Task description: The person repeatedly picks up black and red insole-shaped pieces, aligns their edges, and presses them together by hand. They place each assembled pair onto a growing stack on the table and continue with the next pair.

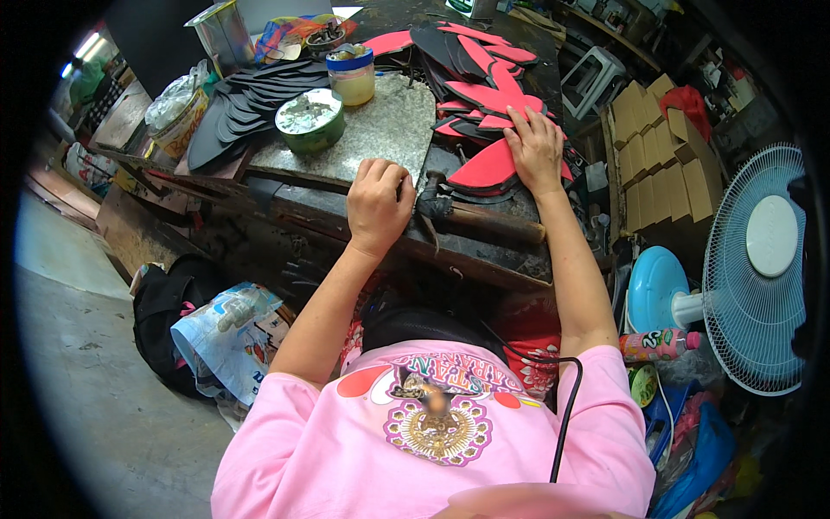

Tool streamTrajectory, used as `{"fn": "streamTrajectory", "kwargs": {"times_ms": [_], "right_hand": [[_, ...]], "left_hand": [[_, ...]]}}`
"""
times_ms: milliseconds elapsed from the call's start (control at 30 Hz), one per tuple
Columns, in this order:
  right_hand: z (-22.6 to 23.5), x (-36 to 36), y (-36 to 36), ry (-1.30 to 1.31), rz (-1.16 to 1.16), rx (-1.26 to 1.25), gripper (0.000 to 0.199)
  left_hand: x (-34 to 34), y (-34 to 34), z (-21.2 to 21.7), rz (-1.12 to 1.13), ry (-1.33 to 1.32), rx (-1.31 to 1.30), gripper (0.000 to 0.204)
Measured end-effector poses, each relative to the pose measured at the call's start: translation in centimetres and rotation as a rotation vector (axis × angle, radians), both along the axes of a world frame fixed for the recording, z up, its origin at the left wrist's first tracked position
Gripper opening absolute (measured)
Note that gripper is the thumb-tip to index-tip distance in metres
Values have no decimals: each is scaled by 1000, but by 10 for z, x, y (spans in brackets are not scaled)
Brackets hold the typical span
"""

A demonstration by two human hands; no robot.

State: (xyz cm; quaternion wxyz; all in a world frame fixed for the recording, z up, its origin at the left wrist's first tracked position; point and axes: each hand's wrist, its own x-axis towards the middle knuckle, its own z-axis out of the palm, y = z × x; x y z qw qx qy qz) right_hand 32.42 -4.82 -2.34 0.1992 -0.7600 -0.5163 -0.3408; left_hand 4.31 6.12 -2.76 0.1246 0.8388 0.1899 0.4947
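Note:
My left hand (379, 206) is closed at the front edge of the stone slab (393, 121); whatever its curled fingers hold, if anything, is hidden. Right beside it lies a hammer (500, 222), its dark head toward that hand and its wooden handle pointing right. My right hand (536, 151) rests with fingers stretched out over red sole-shaped foam pieces (484, 169), which have dark undersides and lie in a loose heap. Dark grey sole-shaped pieces (259, 104) are fanned out on the left of the bench. A green tub (313, 137) with a whitish crusted top stands on the slab.
Behind the tub is a jar (351, 86) with a blue rim and yellowish contents. A metal can (223, 36) stands at the back left. To the right are brown boxes (666, 156), a white fan (769, 259) and a pink bottle (657, 344). A black cable (566, 415) hangs across my shirt.

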Motion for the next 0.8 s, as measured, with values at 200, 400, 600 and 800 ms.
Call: {"fn": "streamTrajectory", "kwargs": {"times_ms": [200, 400, 600, 800], "right_hand": [[1, -1, 0, -8, -24, -4, 44], [0, -1, -1, 6, -8, -7, 43], [-4, 1, -1, 5, -9, 1, 44], [22, -4, -5, 102, 5, -87, 54]], "left_hand": [[0, 0, 1, -7, 10, 9, 6], [0, -1, -1, -7, -10, 4, 6], [-1, -2, 0, -2, 1, 7, 6], [-1, -1, 1, -10, -1, 20, 6]]}}
